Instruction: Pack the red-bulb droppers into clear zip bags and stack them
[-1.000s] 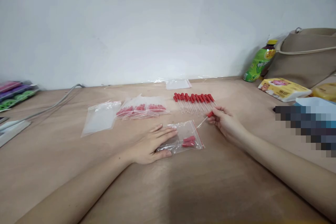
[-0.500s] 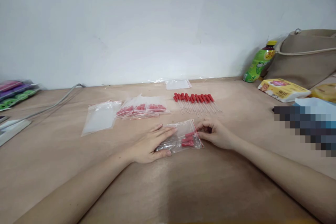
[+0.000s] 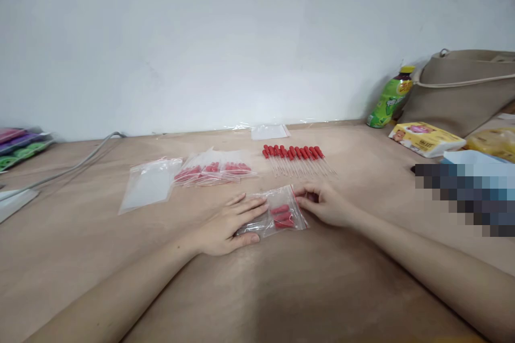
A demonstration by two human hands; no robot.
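A clear zip-lock bag (image 3: 263,228) lies flat in front of me with several red-bulbed droppers (image 3: 282,218) inside, their bulbs near the red-lined opening. My left hand (image 3: 225,225) rests on the bag's left part, fingers spread flat and pressing it down. At the opening on the right, my right hand (image 3: 322,203) has thumb and forefinger pinched at the bag's edge. Its other fingers are curled. Behind the bag, a row of loose droppers (image 3: 293,158) lies with red bulbs to the back and thin clear tubes towards me.
Filled bags (image 3: 213,169) overlap at centre left, beside flat bags (image 3: 147,185). Another flat bag (image 3: 269,132) lies by the wall. At right are a green bottle (image 3: 390,97), a yellow tissue pack (image 3: 426,139) and a beige handbag (image 3: 454,96). A grey cable (image 3: 80,163) runs along the left.
One red bulb that was near the opening, at my right fingertips, now lies farther inside the bag beside the others. My left hand stays on the bag. The view has shifted slightly.
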